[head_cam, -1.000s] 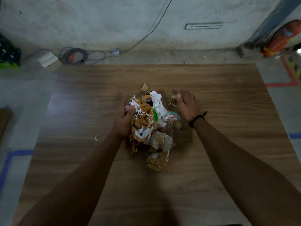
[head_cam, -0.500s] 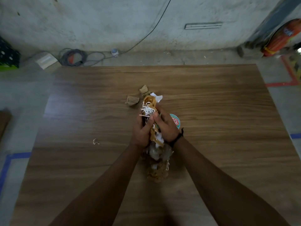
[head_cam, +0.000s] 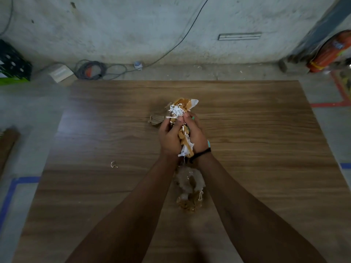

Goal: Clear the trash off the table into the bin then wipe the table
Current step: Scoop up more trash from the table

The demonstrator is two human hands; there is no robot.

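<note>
Wood-grain table (head_cam: 256,149) fills the view below a grey concrete wall (head_cam: 133,35), with a coiled cable (head_cam: 91,70) on the floor past its far edge at eleven o'clock. Over the table's middle the left hand (head_cam: 170,137) and right hand (head_cam: 197,135) press together, fingers curled round a wad of trash (head_cam: 182,109), brown paper and white shreds poking out toward twelve o'clock. More crumpled trash (head_cam: 190,188) lies on the table at six o'clock from the hands, between the forearms, a cardboard scrap (head_cam: 156,120) sits just at ten o'clock of them, and a lone shred (head_cam: 114,164) lies well off at eight o'clock.
</note>
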